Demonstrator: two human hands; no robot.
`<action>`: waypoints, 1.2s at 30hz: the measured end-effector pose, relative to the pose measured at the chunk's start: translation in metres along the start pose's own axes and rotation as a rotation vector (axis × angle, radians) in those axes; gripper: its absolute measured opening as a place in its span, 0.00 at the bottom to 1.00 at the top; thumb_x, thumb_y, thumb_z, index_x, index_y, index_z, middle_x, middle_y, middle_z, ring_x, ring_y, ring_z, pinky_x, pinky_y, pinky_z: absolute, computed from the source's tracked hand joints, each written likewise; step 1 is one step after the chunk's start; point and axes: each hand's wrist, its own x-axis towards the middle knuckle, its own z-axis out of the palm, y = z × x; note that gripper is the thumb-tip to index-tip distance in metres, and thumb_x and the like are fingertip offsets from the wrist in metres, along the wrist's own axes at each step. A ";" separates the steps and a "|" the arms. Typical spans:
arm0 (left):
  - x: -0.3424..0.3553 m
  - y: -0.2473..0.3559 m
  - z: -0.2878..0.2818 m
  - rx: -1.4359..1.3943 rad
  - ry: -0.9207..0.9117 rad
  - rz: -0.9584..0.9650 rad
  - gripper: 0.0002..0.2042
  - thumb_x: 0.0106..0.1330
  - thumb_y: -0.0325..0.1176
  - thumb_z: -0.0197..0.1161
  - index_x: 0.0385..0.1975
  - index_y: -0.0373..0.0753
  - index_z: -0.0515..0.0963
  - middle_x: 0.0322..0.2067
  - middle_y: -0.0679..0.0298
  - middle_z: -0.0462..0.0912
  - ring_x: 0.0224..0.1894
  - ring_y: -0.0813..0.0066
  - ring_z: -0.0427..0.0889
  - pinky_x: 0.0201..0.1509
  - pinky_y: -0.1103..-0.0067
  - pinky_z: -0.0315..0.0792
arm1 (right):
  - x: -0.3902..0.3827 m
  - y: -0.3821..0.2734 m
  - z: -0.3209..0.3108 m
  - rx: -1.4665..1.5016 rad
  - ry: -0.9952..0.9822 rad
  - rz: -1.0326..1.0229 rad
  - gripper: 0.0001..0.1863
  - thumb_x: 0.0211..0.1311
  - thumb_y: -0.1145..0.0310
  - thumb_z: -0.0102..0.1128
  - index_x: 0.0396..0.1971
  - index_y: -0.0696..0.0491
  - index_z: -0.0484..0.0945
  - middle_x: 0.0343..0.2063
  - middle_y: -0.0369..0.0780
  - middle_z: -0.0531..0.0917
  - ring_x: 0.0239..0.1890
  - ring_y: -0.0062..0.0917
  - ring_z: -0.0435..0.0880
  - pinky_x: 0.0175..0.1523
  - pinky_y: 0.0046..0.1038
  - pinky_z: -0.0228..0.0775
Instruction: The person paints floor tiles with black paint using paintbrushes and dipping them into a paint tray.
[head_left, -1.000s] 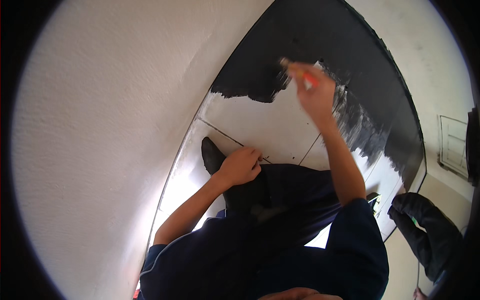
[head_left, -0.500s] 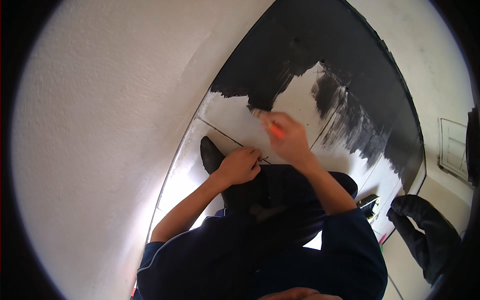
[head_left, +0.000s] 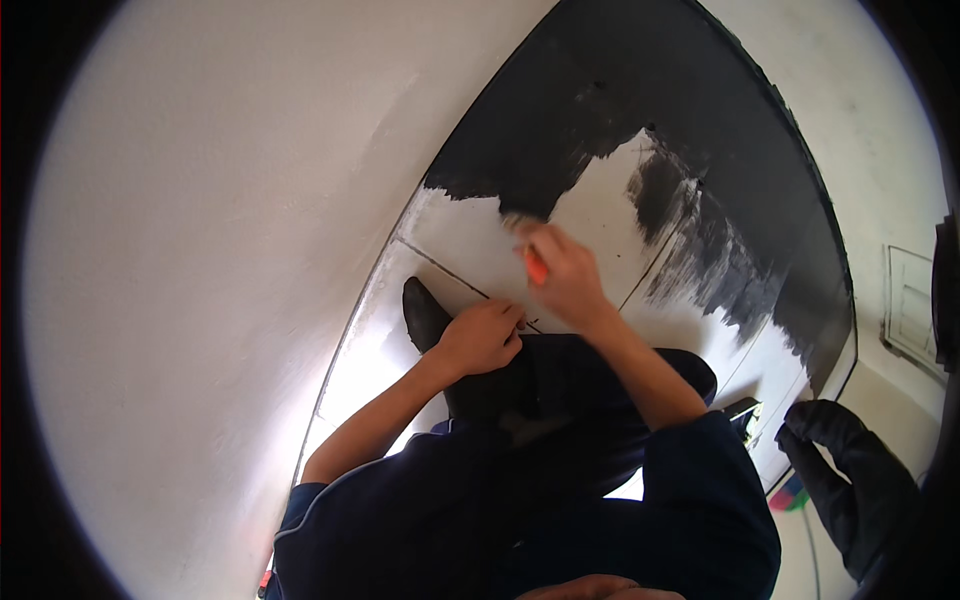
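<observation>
My right hand (head_left: 565, 275) is closed around a paintbrush (head_left: 532, 262) with an orange-red handle. Its blurred bristles meet the lower edge of the black paint (head_left: 540, 170), which covers the far part of the pale tiled floor (head_left: 460, 225). My left hand (head_left: 482, 335) rests by my bent leg, just above my dark boot (head_left: 425, 315). Its fingers are curled under, and whatever may be inside them is hidden.
A plain white wall (head_left: 220, 250) runs along the left of the floor. Another pale wall (head_left: 850, 130) with a small panel (head_left: 910, 300) borders the right. Dark, leg-shaped cloth (head_left: 850, 470) lies at the lower right, near a small dark-and-white object (head_left: 745, 418).
My right hand and the paintbrush have shifted slightly left, with the brush staying at the paint's edge. My left hand keeps its place by the leg. The view has tilted a little.
</observation>
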 end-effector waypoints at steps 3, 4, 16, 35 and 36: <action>0.001 -0.002 0.002 0.023 -0.033 -0.005 0.09 0.62 0.30 0.62 0.41 0.38 0.79 0.36 0.55 0.83 0.42 0.52 0.85 0.47 0.61 0.79 | 0.001 -0.020 -0.019 0.301 -0.165 0.136 0.11 0.61 0.76 0.71 0.43 0.53 0.82 0.41 0.44 0.88 0.39 0.40 0.90 0.44 0.34 0.83; 0.001 -0.003 0.002 0.025 -0.038 -0.004 0.09 0.62 0.30 0.62 0.41 0.38 0.79 0.36 0.55 0.83 0.42 0.52 0.85 0.48 0.60 0.79 | 0.015 -0.012 -0.026 0.328 -0.040 0.126 0.10 0.61 0.76 0.71 0.43 0.53 0.84 0.42 0.43 0.89 0.39 0.40 0.90 0.43 0.33 0.83; 0.000 0.006 -0.002 0.017 -0.007 -0.028 0.09 0.61 0.32 0.63 0.39 0.37 0.79 0.35 0.55 0.83 0.41 0.52 0.84 0.47 0.60 0.78 | 0.032 0.053 0.016 -0.070 0.038 0.021 0.12 0.61 0.73 0.72 0.43 0.54 0.82 0.41 0.43 0.87 0.41 0.41 0.88 0.42 0.37 0.82; -0.012 -0.009 0.023 0.128 0.104 0.035 0.13 0.66 0.37 0.60 0.46 0.38 0.81 0.39 0.52 0.85 0.44 0.50 0.85 0.51 0.59 0.78 | 0.001 -0.055 0.054 0.261 -0.109 -0.144 0.18 0.51 0.79 0.69 0.44 0.51 0.83 0.41 0.42 0.85 0.37 0.38 0.89 0.38 0.34 0.83; -0.012 -0.012 0.025 0.115 0.135 0.072 0.14 0.66 0.37 0.60 0.47 0.38 0.82 0.39 0.52 0.85 0.43 0.50 0.85 0.51 0.59 0.78 | 0.005 -0.064 0.047 0.371 -0.110 -0.099 0.14 0.56 0.79 0.71 0.43 0.52 0.85 0.40 0.42 0.87 0.38 0.37 0.90 0.39 0.31 0.83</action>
